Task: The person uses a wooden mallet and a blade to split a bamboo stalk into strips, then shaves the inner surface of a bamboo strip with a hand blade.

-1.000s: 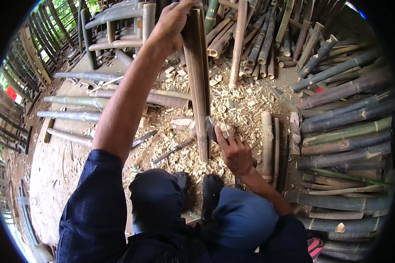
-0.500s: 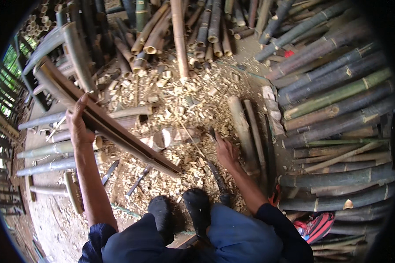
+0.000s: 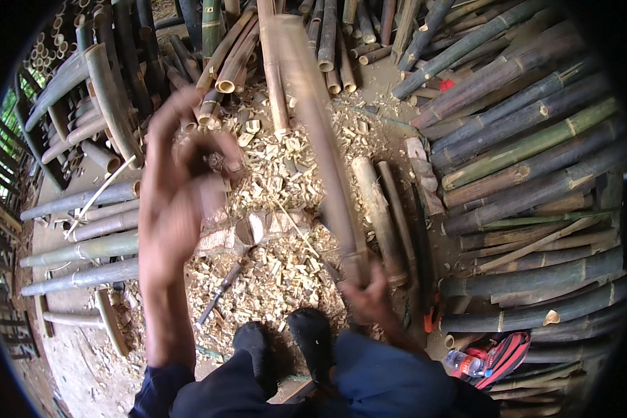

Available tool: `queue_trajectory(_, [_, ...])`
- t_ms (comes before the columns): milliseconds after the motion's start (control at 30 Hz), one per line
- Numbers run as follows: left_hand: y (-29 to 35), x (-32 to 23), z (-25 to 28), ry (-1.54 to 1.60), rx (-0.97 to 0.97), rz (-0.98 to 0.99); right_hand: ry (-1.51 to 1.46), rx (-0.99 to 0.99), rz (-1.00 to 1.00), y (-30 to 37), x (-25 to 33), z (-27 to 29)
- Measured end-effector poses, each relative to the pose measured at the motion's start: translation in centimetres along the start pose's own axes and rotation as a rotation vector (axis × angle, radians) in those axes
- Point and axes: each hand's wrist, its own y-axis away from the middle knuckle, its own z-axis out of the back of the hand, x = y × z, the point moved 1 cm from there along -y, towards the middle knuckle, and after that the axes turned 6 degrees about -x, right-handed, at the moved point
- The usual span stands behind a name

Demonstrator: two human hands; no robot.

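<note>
A long piece of bamboo (image 3: 331, 164), blurred by motion, stands out ahead of me on a slant. My right hand (image 3: 370, 301) grips it at its near end, beside the chip-covered ground. On the left, my left hand (image 3: 181, 188) is raised and smeared by movement. Its fingers are curved and apart, with nothing seen between them. Below and between the hands lies a notched wooden block (image 3: 219, 240) among pale wood chips (image 3: 279, 272). A dark-handled tool (image 3: 219, 294) rests on the chips near my left foot.
Bamboo poles (image 3: 529, 167) lie stacked along the right. Several more poles (image 3: 83, 240) lie at left, and others lean at the back. Two short lengths (image 3: 376, 209) lie right of the chips. A red and black bag (image 3: 505, 359) and a plastic bottle (image 3: 467, 364) are at the lower right.
The bamboo piece has swung from my left side to the centre right. My left hand has let go of it and risen; my right hand has moved nearer and now grips its end.
</note>
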Motion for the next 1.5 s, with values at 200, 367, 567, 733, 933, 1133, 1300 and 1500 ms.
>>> queue_trajectory(200, [7.4,-9.3,-4.8,0.801,0.537,-0.303,0.657,-0.368,-0.272,-3.2,-5.2,14.6])
queue_trajectory(367, [9.8,-10.0,-6.9,0.911,0.367,-0.296,0.735,-0.278,-0.291,-7.0,-12.6,21.5])
queue_trajectory(567, [9.4,-8.9,-6.5,0.840,0.447,-0.478,0.832,-0.301,-0.216,-9.2,-12.0,21.1])
queue_trajectory(733, [9.5,-10.3,-5.9,0.774,0.390,-0.427,1.084,-0.383,0.003,-7.7,-7.7,16.7])
queue_trajectory(933, [10.0,-11.6,-6.7,0.852,0.177,-0.442,0.048,0.430,-0.230,-0.3,-4.9,2.1])
queue_trajectory(1133, [12.1,-10.6,-5.0,0.841,0.357,-0.373,0.480,0.327,0.087,1.9,-4.5,-5.8])
queue_trajectory(1300, [11.6,-8.7,-0.1,0.870,0.622,-0.217,1.125,0.046,0.025,-10.6,-5.3,-3.9])
queue_trajectory(1500, [16.9,6.0,3.7,0.457,0.222,0.390,1.168,0.392,0.014,-12.3,-8.3,-2.0])
